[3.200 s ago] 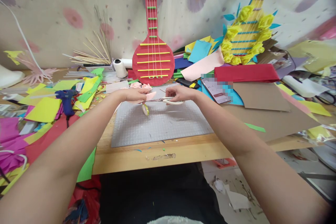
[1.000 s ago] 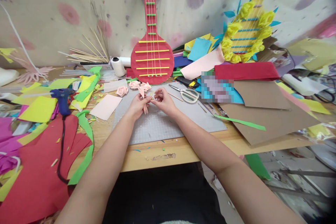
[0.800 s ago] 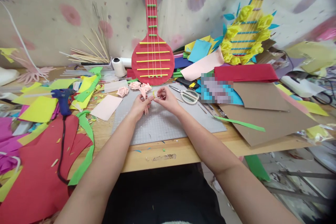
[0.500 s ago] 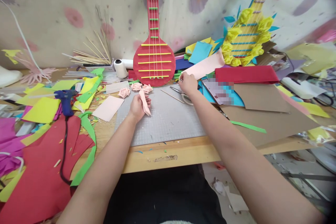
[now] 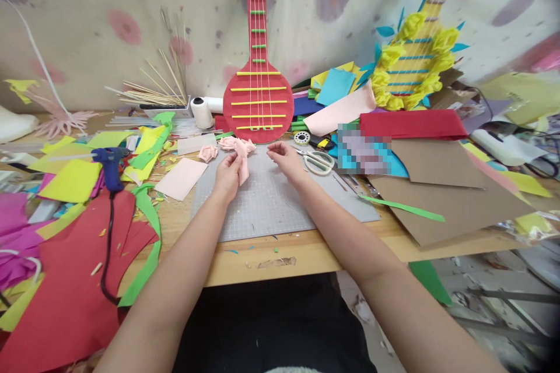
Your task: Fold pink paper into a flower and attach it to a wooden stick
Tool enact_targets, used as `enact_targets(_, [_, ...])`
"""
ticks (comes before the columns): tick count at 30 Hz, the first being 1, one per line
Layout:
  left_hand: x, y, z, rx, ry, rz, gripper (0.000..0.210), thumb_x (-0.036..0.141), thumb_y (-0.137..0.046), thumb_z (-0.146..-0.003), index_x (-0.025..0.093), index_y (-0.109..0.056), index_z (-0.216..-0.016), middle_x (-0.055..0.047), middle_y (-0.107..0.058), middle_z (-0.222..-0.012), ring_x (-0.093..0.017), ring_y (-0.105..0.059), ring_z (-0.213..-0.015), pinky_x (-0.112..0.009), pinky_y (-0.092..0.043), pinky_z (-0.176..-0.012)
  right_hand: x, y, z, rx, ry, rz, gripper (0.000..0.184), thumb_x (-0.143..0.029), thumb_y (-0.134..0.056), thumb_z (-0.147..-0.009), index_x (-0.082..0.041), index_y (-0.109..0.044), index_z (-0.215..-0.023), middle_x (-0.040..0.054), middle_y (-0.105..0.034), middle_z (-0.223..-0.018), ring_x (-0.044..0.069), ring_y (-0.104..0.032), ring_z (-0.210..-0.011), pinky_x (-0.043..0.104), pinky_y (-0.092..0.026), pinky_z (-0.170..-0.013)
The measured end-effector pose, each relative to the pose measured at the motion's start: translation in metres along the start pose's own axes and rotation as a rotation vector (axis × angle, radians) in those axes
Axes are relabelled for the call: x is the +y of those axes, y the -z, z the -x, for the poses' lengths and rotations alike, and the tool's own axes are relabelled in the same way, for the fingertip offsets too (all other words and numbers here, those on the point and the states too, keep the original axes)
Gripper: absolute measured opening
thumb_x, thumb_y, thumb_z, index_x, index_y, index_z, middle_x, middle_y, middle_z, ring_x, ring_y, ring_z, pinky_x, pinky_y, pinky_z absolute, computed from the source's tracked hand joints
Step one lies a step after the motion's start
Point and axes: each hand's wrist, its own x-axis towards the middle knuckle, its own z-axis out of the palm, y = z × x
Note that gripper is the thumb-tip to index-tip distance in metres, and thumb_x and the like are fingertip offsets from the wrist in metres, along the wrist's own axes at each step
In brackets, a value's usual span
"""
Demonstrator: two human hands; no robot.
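Observation:
My left hand (image 5: 228,178) is closed on a folded strip of pale pink crepe paper (image 5: 244,170), held upright above the grey cutting mat (image 5: 271,210). Several pink paper roses (image 5: 207,154) lie just behind and beside that hand. To its right, my right hand (image 5: 286,162) hovers over the mat with its fingers bent together near the tips. Whatever they may pinch is too small to make out. White-handled scissors (image 5: 319,163) rest right of this hand. A pale pink paper sheet (image 5: 181,179) lies left of the mat.
A red paper lute (image 5: 258,96) leans on the back wall, a yellow one with flowers (image 5: 413,64) to its right. At the left are a blue glue gun (image 5: 111,169) and red paper (image 5: 74,280). Brown cardboard (image 5: 441,204) lies at the right.
My right hand has come left from beside the pink paper roll to near my left hand, uncovering the scissors and a small round spool. The pink strip has tipped more upright.

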Motion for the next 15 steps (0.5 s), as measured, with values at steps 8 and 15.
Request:
enact_targets(8, [-0.009, -0.003, 0.004, 0.162, -0.169, -0.079, 0.022, 0.027, -0.072, -0.058, 0.014, -0.063, -0.074, -0.002, -0.064, -0.076, -0.011, -0.057, -0.071, -0.025, -0.044, -0.073, 0.002, -0.028, 0.027, 0.052, 0.025, -0.200, 0.022, -0.026, -0.063, -0.063, -0.020, -0.049, -0.079, -0.0024, -0.058, -0.071, 0.012, -0.057, -0.068, 0.030, -0.046, -0.073])
enact_targets(15, [-0.011, -0.006, 0.007, 0.161, -0.183, -0.111, 0.019, 0.023, -0.069, -0.062, 0.013, -0.064, -0.077, -0.003, -0.066, -0.080, -0.013, -0.059, -0.075, -0.026, -0.045, -0.077, -0.001, -0.036, 0.031, 0.075, -0.006, -0.143, 0.026, -0.028, -0.065, -0.064, -0.022, -0.047, -0.082, -0.0022, -0.063, -0.073, 0.013, -0.062, -0.072, 0.031, -0.048, -0.075])
